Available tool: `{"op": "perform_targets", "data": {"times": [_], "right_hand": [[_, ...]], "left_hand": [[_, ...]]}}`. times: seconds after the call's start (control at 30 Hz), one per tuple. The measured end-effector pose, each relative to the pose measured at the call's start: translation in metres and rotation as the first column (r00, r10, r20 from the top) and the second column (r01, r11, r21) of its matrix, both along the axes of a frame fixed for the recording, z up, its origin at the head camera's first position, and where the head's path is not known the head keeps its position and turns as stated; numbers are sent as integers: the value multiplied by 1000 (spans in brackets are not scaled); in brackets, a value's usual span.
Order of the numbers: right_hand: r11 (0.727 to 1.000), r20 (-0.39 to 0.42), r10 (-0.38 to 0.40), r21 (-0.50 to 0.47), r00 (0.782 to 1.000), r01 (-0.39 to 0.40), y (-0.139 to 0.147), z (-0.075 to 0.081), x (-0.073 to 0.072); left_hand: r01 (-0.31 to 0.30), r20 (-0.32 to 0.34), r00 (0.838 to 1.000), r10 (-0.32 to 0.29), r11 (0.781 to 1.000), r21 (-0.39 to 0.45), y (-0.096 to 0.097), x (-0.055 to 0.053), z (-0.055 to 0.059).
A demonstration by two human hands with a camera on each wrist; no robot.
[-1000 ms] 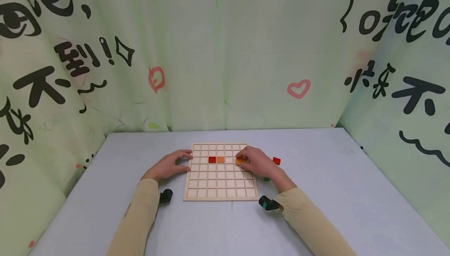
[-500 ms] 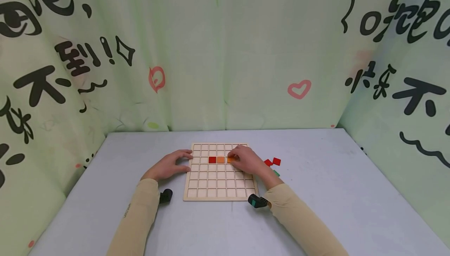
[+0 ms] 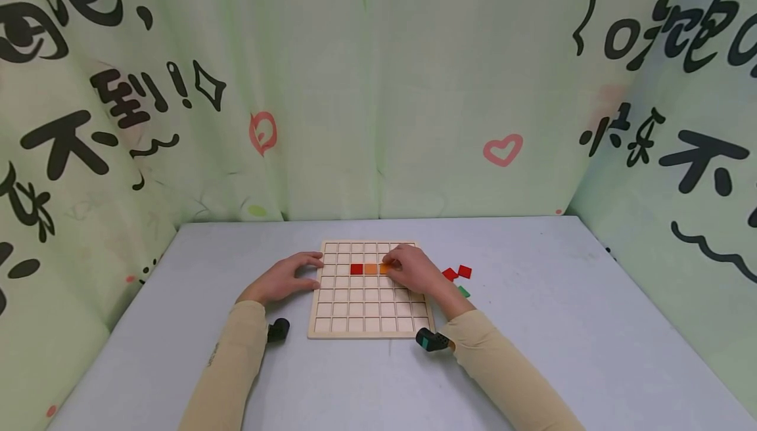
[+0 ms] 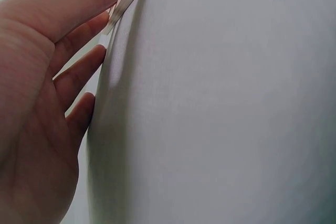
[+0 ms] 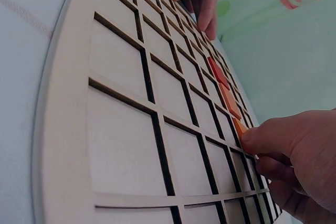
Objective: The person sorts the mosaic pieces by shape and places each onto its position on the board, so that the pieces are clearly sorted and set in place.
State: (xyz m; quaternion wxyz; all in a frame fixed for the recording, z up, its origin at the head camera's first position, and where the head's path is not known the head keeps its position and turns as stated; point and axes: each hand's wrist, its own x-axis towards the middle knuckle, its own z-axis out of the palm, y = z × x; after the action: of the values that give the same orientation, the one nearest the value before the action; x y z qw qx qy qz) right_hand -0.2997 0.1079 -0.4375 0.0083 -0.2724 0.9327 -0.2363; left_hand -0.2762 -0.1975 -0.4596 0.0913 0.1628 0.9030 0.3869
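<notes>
A wooden grid board (image 3: 372, 336) lies on the table, divided into square cells. In one row sit a red tile (image 3: 357, 269) and, right beside it, an orange tile (image 3: 370, 269). My right hand (image 3: 414, 269) is over the same row. Its thumb and fingers pinch a second orange tile (image 5: 240, 128) at the neighbouring cell, partly covered by the thumb in the right wrist view. At the board's left edge rests my left hand (image 3: 290, 278), thumb and fingers spread apart, their tips against the frame. The left wrist view shows this hand (image 4: 37, 87) beside the board's edge.
Loose red tiles (image 3: 465, 272) and a green tile (image 3: 464, 292) lie on the table (image 3: 520, 299) to the right of the board, close to my right forearm. A pale green curtain (image 3: 378, 89) with black writing hangs behind the table and along both sides.
My right hand has moved left along the row with the orange tile, bringing it beside the other orange one, then stayed there. More loose tiles show behind it. My left hand has not moved.
</notes>
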Motion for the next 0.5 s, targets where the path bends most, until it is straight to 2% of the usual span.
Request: {"op": "perform_targets", "data": {"times": [0.5], "right_hand": [[1000, -3, -20, -9, 1000, 20, -1, -5, 0]], "left_hand": [[4, 3, 1000, -4, 1000, 10, -1, 0, 0]]}}
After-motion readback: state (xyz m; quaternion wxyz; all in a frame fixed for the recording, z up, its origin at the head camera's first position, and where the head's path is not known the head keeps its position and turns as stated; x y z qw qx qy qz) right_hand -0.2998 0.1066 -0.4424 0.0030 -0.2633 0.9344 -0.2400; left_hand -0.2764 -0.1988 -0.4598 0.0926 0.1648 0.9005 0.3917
